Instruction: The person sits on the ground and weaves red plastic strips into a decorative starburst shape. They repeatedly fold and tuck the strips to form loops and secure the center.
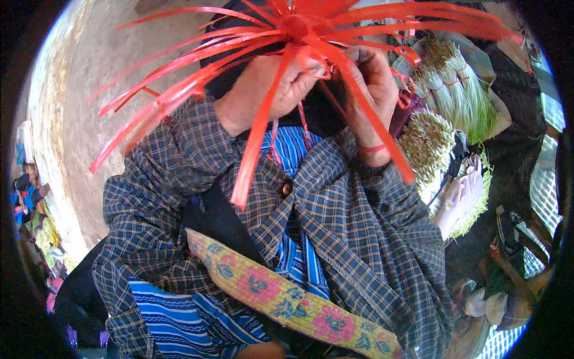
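Note:
My left hand [269, 90] and my right hand [371, 90] are raised close together in front of my chest. Both are closed on a bundle of flat red plastic strips [299, 30] that meet in a knot just above my fingers. From there the strips fan out left, right and down across my plaid sleeves. One long red strip [254, 149] hangs down over my left hand. A thin red band circles my right wrist [373, 148]. The palms and fingertips are hidden behind the strips.
Bundles of pale green stalks tied with red bands [448, 84] lie at the right, with white flowers [463, 197] below them. A flowered woven strap [287, 299] crosses my lap. Bare grey ground [78, 107] lies at the left. Mesh crates [541, 197] stand at the far right.

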Tool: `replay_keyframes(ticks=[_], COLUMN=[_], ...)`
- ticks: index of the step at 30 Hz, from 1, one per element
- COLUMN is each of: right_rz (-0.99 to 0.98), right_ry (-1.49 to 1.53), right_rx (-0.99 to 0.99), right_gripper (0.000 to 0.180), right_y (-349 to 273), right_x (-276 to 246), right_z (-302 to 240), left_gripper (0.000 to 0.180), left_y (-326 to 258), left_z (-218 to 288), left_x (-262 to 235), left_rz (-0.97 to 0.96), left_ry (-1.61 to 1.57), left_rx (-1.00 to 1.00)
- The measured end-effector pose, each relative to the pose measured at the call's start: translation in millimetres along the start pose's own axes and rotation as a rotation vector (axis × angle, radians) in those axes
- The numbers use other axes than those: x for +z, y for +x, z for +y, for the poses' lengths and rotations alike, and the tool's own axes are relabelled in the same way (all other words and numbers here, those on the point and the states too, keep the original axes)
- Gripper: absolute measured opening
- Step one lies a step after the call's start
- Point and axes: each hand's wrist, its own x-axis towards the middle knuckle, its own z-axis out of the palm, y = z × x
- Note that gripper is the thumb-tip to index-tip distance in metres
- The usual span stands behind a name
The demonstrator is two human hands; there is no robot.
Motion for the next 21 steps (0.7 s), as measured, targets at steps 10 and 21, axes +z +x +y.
replay_keyframes(ticks=[10, 21], right_rz=[-0.17, -0.309], right_ry=[-0.557, 0.139], right_rx=[-0.373, 0.125], right_gripper=[0.014, 0.013], right_y=[4, -4], right_x=[-16, -21], right_z=[-16, -21], left_gripper=[0.016, 0.008], left_y=[3, -5], left_z=[1, 2], left_x=[-11, -7], left_rz=[0.024, -0.118], left_ry=[0.229, 0.035], left_rx=[0.176, 0.264])
